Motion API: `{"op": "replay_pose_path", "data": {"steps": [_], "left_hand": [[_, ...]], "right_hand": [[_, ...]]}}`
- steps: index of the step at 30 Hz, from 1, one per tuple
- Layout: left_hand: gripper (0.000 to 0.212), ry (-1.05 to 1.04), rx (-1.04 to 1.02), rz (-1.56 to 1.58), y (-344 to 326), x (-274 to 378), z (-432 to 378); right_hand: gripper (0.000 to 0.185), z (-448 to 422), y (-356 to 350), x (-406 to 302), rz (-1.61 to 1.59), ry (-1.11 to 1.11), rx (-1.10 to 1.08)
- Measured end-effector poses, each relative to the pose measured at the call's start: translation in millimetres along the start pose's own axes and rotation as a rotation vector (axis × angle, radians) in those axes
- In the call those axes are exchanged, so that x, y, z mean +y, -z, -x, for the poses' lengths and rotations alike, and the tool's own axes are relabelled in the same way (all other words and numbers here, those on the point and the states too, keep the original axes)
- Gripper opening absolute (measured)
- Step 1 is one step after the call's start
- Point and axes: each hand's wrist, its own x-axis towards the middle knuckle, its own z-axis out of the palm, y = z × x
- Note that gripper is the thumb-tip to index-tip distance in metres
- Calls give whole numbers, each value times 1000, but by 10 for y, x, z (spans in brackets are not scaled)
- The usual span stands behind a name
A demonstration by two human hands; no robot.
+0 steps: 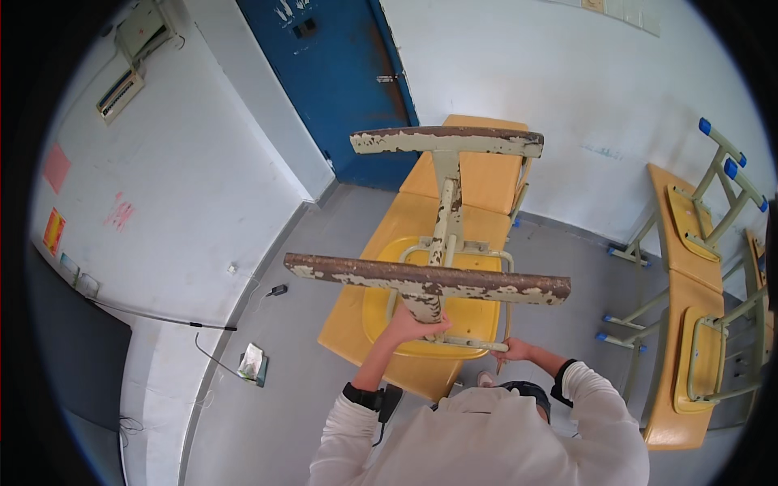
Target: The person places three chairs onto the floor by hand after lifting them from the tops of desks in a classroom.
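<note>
An upturned chair with a yellow seat (471, 328) and a metal frame is over a light-wood desk (355, 304) before me. Its two foot bars (428, 282) point up towards me, their pale paint chipped down to brown. My left hand (413, 328) grips the nearer leg post just below the near foot bar. Lower and to the right, my right hand (513, 350) is closed on the end of the frame by the seat's edge. Whether the seat rests fully on the desk, I cannot tell.
A second desk (480, 173) adjoins at the far end, near a blue door (340, 79). On the right, desks (684, 428) carry upturned chairs (699, 358). A power adapter (278, 290) with a cable and a tissue pack (252, 364) lie on the floor to the left.
</note>
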Motion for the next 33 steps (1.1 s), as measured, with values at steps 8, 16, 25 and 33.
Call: {"op": "replay_pose_path", "data": {"steps": [8, 16, 25, 33], "left_hand": [[14, -61, -507, 388, 52, 222, -19], [21, 92, -904, 300, 186, 188, -12], [44, 71, -853, 153, 448, 568, 59], [32, 301, -921, 789, 675, 782, 284]], "right_hand": [[20, 325, -193, -18, -12, -18, 180], [22, 676, -398, -247, 26, -129, 146], [35, 999, -691, -622, -16, -25, 378], [26, 1566, -1177, -1186, -494, -216, 202]]}}
